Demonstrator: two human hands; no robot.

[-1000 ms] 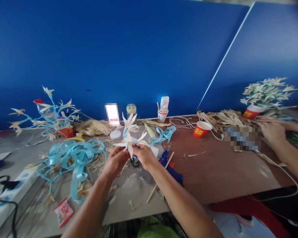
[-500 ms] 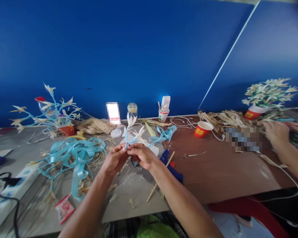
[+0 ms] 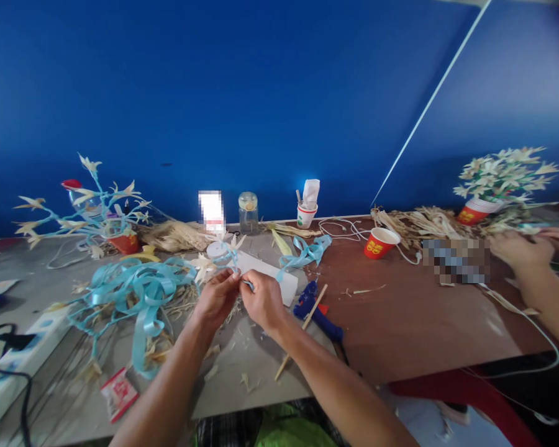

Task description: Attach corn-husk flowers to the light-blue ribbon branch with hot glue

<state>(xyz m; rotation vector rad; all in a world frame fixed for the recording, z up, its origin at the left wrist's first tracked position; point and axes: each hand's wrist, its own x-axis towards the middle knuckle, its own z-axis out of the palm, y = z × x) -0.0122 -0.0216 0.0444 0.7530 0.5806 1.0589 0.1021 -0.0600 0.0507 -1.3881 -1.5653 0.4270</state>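
My left hand (image 3: 218, 297) is closed in a pinch on a small handmade flower stem (image 3: 235, 258) wrapped in light blue. Pale husk-like flowers (image 3: 205, 267) stick out from it above and to the left of my fingers. Right beside it, my right hand (image 3: 263, 299) is closed too, pinching a bit of light blue ribbon (image 3: 248, 284) by the lower end of the stem. The fingertips of both hands almost meet and hide the join. Behind them lies a flat white piece (image 3: 279, 282). Left of the hands is a loose heap of blue ribbon (image 3: 144, 288).
A blue glue gun (image 3: 323, 316) and a wooden stick (image 3: 302, 329) lie by my right forearm. Red cups (image 3: 379, 245), a glass jar (image 3: 248, 214) and dried husks (image 3: 177, 236) stand behind. A power strip (image 3: 23, 372) is at left; another person's hand (image 3: 522, 251) works at right.
The flower stem has tipped over to the left and lower, uncovering the jar and white piece. My right hand has turned and its fingers have curled in more.
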